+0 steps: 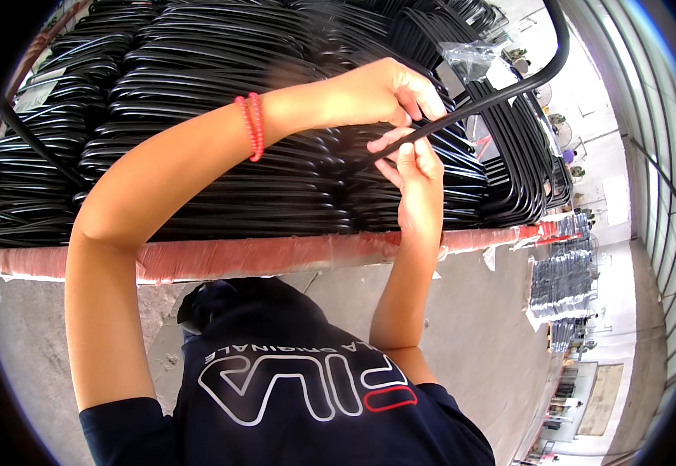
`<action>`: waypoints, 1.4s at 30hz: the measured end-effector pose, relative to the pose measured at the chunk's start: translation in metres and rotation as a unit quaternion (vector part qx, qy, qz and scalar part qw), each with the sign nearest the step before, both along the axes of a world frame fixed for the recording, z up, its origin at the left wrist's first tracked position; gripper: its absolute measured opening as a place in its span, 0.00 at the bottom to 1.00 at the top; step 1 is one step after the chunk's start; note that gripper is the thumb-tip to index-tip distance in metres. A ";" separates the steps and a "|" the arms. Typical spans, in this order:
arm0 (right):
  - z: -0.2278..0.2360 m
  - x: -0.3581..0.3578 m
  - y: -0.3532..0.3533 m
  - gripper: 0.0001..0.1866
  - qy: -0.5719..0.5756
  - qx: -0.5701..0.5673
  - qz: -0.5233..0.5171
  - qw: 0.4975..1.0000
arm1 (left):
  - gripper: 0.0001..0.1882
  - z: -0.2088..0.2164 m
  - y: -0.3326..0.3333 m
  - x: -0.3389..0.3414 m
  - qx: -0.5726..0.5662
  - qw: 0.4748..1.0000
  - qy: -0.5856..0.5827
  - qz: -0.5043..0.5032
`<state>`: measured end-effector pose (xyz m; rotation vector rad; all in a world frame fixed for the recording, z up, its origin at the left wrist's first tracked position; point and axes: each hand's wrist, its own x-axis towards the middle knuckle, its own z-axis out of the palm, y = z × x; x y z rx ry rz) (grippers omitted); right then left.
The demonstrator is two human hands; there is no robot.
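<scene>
A long black tube [482,102], bent round at the top right, slants down across the stack to my hands. My right hand [417,167] grips it from below, thumb and fingers closed about its lower stretch. Just above, my left hand [400,93] bends over from the left with its fingers curled together against the tube's upper side. Whatever those fingertips pinch is too small to make out. Two strands of red beads [254,126] circle my left wrist. Behind both hands lie stacked black bent-tube frames [221,140].
Red wrapped padding [260,258] runs along the stack's near edge, close to my body. Clear plastic film [466,58] lies on frames at the upper right. Farther right, another wrapped stack [562,283] stands on the grey concrete floor [478,334].
</scene>
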<state>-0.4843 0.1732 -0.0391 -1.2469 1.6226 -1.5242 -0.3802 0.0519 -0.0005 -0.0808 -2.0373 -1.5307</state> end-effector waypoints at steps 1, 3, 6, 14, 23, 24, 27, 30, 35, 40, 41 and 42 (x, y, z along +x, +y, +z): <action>0.000 -0.001 0.000 0.10 0.001 0.004 0.010 1.000 | 0.18 -0.003 -0.004 0.002 -0.049 0.998 0.006 0.032; 0.005 -0.002 -0.001 0.09 0.002 0.010 0.008 1.000 | 0.17 -0.007 -0.017 0.008 -0.097 0.994 0.043 0.036; 0.007 -0.002 -0.004 0.09 -0.003 0.012 0.032 0.999 | 0.14 0.022 -0.029 0.059 -0.047 0.998 0.003 0.048; 0.004 -0.013 -0.002 0.09 0.020 0.011 0.076 0.997 | 0.10 0.029 0.025 0.151 -0.251 0.842 0.059 0.474; 0.013 -0.013 -0.004 0.10 0.061 -0.057 0.045 0.995 | 0.08 -0.002 0.036 0.266 -0.321 0.624 0.068 0.709; 0.014 -0.012 -0.004 0.09 0.064 -0.062 0.040 0.995 | 0.07 -0.007 0.038 0.274 -0.347 0.575 0.086 0.735; 0.017 -0.010 -0.006 0.09 0.079 -0.071 0.020 0.994 | 0.06 -0.002 0.036 0.303 -0.407 0.501 0.059 0.762; 0.017 -0.010 -0.008 0.08 0.080 -0.077 0.027 0.994 | 0.11 0.005 0.029 0.317 -0.316 0.590 0.084 0.738; 0.017 -0.011 -0.007 0.08 0.074 -0.061 0.033 0.995 | 0.15 -0.002 0.025 0.291 -0.122 0.720 0.142 0.669; 0.017 -0.007 -0.005 0.08 0.092 -0.026 0.023 0.995 | 0.08 -0.014 0.026 0.287 -0.068 0.753 0.164 0.634; 0.013 -0.007 -0.005 0.07 0.089 -0.014 0.030 0.995 | 0.08 -0.019 0.026 0.287 -0.066 0.757 0.155 0.632; 0.010 -0.011 -0.005 0.07 0.090 -0.001 0.036 0.995 | 0.08 -0.023 0.026 0.286 -0.065 0.759 0.138 0.633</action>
